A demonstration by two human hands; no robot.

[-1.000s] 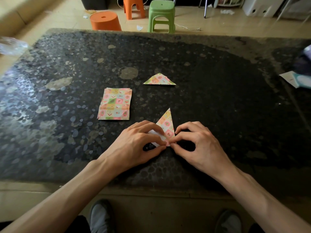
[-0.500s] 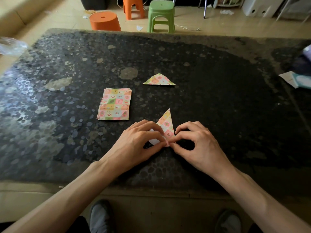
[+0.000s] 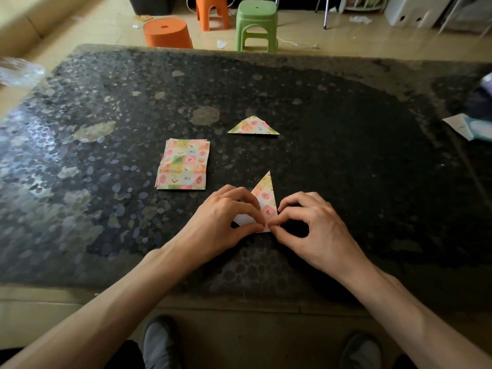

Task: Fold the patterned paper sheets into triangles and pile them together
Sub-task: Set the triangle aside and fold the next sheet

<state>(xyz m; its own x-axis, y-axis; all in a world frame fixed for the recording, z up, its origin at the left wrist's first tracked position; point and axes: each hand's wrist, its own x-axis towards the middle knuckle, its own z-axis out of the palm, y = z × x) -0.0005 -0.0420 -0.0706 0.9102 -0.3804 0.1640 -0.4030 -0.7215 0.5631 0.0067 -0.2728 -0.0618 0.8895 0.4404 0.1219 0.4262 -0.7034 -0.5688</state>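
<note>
Near edge of tabletop (image 3: 372, 161): both hands on one half-folded sheet (image 3: 267, 193). Left hand (image 3: 221, 222) and right hand (image 3: 311, 230) each pinch its near corner between thumb and forefinger, fingertips almost touching. White underside shows under the left fingers, so my read is the crease isn't finished.

Key geometry: the sheet's long axis runs away from the person, apex at the far end, and lies flat between the two hands.

Next out, to the left: stack of unfolded sheets (image 3: 183, 169), just beyond the left hand (that hand is the obvious one for the next pick).

Further out, almost dead ahead of the apex: one finished triangle (image 3: 253, 127), well apart, long edge running left-right. So the piece in hand likely needs about a quarter turn to pile up on it. Left hand sits marginally nearer to it.
</note>
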